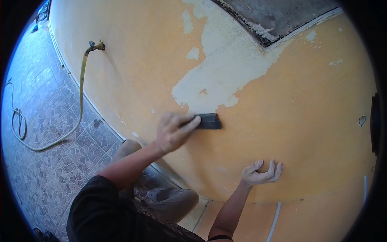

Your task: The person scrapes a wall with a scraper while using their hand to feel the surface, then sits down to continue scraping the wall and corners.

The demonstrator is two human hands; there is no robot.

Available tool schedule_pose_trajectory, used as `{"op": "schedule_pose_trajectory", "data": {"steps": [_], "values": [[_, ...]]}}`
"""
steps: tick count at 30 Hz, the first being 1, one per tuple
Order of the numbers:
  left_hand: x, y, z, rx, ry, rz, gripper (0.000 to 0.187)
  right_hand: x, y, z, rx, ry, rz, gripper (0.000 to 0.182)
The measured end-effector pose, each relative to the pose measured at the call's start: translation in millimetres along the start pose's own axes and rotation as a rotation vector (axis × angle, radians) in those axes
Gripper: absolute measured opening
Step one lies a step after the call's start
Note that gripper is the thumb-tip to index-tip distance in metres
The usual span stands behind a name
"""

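My left hand is closed around one end of a dark grey sanding block, which looks like folded sandpaper in layers. The block lies against the orange painted wall, just under the lower edge of a pale bare patch with ragged paint edges. This hand is slightly blurred. Lower and to the right, my right hand is at the wall with nothing in it, its dusty fingers half bent and apart.
A brass tap sticks out of the wall, with a yellowish hose running onto the stone-patterned floor tiles. At the top is a grey recess with a broken edge. My bent knees are close to the wall's foot.
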State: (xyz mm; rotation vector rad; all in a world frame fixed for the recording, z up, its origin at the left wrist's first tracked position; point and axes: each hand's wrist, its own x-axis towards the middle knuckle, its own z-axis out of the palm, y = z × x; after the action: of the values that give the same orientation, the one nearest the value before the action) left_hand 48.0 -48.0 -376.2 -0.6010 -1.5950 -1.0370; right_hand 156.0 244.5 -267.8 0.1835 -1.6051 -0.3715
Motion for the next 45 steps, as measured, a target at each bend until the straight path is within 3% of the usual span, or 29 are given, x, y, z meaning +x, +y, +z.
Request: {"op": "schedule_pose_trajectory", "data": {"steps": [2, 4, 7, 9, 11, 14, 16, 18, 21, 24, 26, 28, 30, 32, 35, 37, 40, 42, 44, 45], "values": [[23.0, -27.7, -0.5, 0.181, 0.183, -0.086, 0.046, 1.4, 3.5, 2.8, -0.003, -0.005, -0.012, 0.039], [60.5, -50.1, -9.0, 0.075, 0.472, -0.541, 0.046, -0.6, 4.8, -0.2, 0.003, -0.015, -0.044, 0.038], [51.5, -54.3, 14.4, 0.266, 0.585, -0.447, 0.045, -0.8, 3.4, 2.6, -0.001, 0.008, -0.034, 0.038], [19.9, -17.0, 26.4, 0.166, 0.435, -0.329, 0.049, -2.4, 3.8, 3.9, 0.006, 0.013, -0.011, 0.038], [-4.7, 17.3, 21.1, -0.033, 0.128, -0.211, 0.056, -3.9, 0.5, 3.4, 0.01, 0.004, 0.015, 0.038], [18.7, -4.5, 0.1, -0.072, 0.055, -0.107, 0.054, -2.5, 2.2, -1.2, 0.004, -0.021, 0.013, 0.039], [32.5, -32.6, -1.5, 0.026, 0.265, -0.259, 0.048, -8.3, 4.3, -3.1, 0.011, -0.038, -0.033, 0.039], [63.2, -43.1, -9.0, -0.002, 0.523, -0.748, 0.042, -12.9, 5.1, -3.2, 0.012, -0.039, -0.035, 0.039], [32.5, -25.0, 18.8, 0.137, 0.448, -0.455, 0.046, -13.0, 0.3, -0.3, 0.019, -0.012, -0.021, 0.039], [10.1, 25.6, 10.7, -0.083, 0.013, -0.094, 0.047, -11.8, -2.0, 1.6, 0.01, -0.01, -0.009, 0.04], [20.9, 3.4, 6.4, -0.062, 0.05, -0.017, 0.046, -14.5, 1.2, -1.4, -0.007, -0.026, -0.018, 0.04], [44.8, -23.1, 4.5, 0.124, 0.296, -0.185, 0.045, -20.4, 5.5, -2.7, 0.013, -0.057, -0.016, 0.039], [81.7, -39.1, -11.1, 0.032, 0.507, -0.654, 0.042, -19.1, 5.6, -1.8, 0.009, -0.054, -0.011, 0.039], [69.6, -37.5, 7.2, 0.15, 0.538, -0.492, 0.042, -20.6, 0.4, 0.1, 0.025, -0.033, 0.011, 0.039], [-0.1, 4.8, 32.3, 0.061, 0.169, -0.057, 0.046, -16.1, -2.5, 3.4, 0.008, -0.006, 0.007, 0.04], [-2.7, 18.4, 17.3, 0.0, -0.067, 0.244, 0.047, -16.2, -3.8, 0.1, 0.003, -0.014, 0.011, 0.04], [17.1, 3.5, 5.9, -0.016, -0.025, 0.213, 0.047, -20.8, -0.6, -0.6, 0.023, -0.028, 0.02, 0.04], [31.2, -10.1, 11.0, 0.059, 0.201, -0.162, 0.046, -22.3, 1.4, -1.0, 0.018, -0.031, 0.008, 0.041], [60.2, -17.7, 14.8, -0.005, 0.5, -0.388, 0.049, -24.4, 1.1, -0.4, 0.025, -0.032, 0.01, 0.041], [51.2, -10.9, 24.2, 0.083, 0.439, -0.329, 0.051, -25.0, 1.0, 0.4, 0.023, -0.024, 0.018, 0.042]]}}
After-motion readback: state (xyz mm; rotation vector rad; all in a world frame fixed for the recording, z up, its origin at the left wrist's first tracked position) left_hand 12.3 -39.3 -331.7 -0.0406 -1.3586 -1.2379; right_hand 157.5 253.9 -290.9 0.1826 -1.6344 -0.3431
